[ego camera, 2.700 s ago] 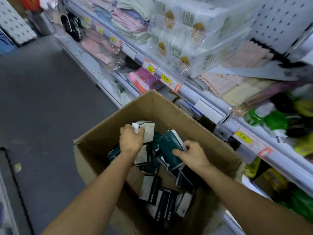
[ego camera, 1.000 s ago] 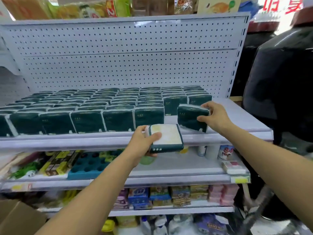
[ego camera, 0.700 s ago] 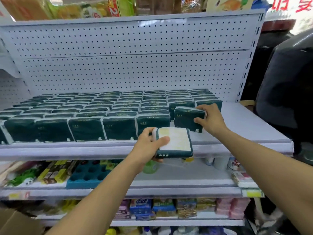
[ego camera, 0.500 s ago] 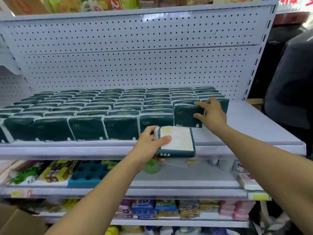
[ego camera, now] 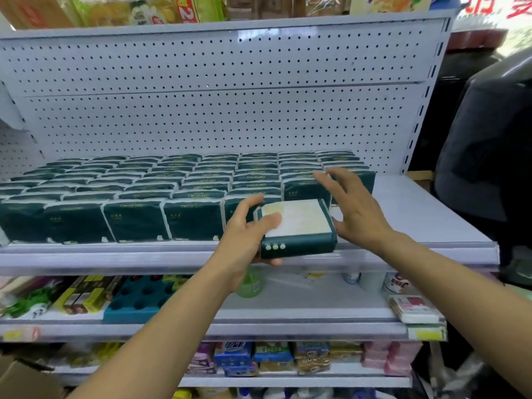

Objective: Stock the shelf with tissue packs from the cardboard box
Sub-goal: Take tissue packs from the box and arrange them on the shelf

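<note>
1. We hold one tissue pack [ego camera: 296, 228] in our left hand [ego camera: 244, 240] — thumb over its pale top face, fingers under it — lying flat, just in front of the shelf [ego camera: 417, 208] and level with its front edge.
2. Our right hand [ego camera: 352, 208] is empty, fingers spread and relaxed, hovering just beside the pack's right end; whether it touches the pack we cannot tell.
3. The rows of tissue packs [ego camera: 172, 194] stand on edge, dark green faces toward us, filling the shelf from the left to roughly its middle-right; the bare strip of shelf lies to the right of them, beyond our right hand.
4. The relation that matters: the held pack's long axis runs left to right, parallel to the shelf edge, but it lies flat while the stocked ones stand upright — so it seems to need tipping up onto its edge.
5. The open slot is ahead and to the right, nearer our right hand; a handover looks likely.
</note>
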Motion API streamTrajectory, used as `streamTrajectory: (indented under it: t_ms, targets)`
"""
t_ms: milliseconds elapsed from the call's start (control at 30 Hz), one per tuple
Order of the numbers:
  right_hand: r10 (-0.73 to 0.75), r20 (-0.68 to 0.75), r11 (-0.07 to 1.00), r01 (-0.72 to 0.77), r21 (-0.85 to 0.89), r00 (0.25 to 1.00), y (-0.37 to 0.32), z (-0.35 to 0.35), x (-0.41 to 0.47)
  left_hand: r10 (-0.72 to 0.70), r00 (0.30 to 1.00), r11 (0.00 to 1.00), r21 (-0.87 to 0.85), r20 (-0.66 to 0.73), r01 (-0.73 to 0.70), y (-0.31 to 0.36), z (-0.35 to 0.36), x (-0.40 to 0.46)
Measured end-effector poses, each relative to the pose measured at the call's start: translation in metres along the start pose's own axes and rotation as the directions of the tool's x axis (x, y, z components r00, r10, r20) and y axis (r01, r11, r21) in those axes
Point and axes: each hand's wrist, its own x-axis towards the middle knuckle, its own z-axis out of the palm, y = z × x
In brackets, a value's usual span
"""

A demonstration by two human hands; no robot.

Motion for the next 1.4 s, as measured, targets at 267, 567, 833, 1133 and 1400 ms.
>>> streamTrajectory:
  t_ms: [267,567,833,1133,1400]
  targets:
    - [0.076,-0.099,0.928,-0.034,0.372,0.992,-0.026,-0.038,-0.032,-0.004,0.998,1.000,-0.027,-0.060,0.003,0.038,0.038,0.007]
    - [0.567,0.260,0.349,-0.514,0.784,0.782,-0.039,-0.066,-0.017,0.001,1.000,0.997,0.074,-0.023,0.000,0.028,0.042,0.006]
    - [0.532,0.281,0.529,-0.572,0.626,0.799,-0.021,-0.066,-0.023,0.102,0.995,0.966,0.241,-0.018,-0.094,0.031,0.051,0.012]
    - [0.436,0.149,0.862,-0.459,0.215,0.888,0.012,-0.079,-0.005,0.370,0.889,0.654,0.605,0.268,-0.454,0.064,0.085,0.063]
    - [0.777,0.226,0.524,-0.802,0.287,0.588,0.093,-0.023,-0.042,0.255,0.915,-0.187,0.944,0.314,-0.272,0.060,0.062,0.140]
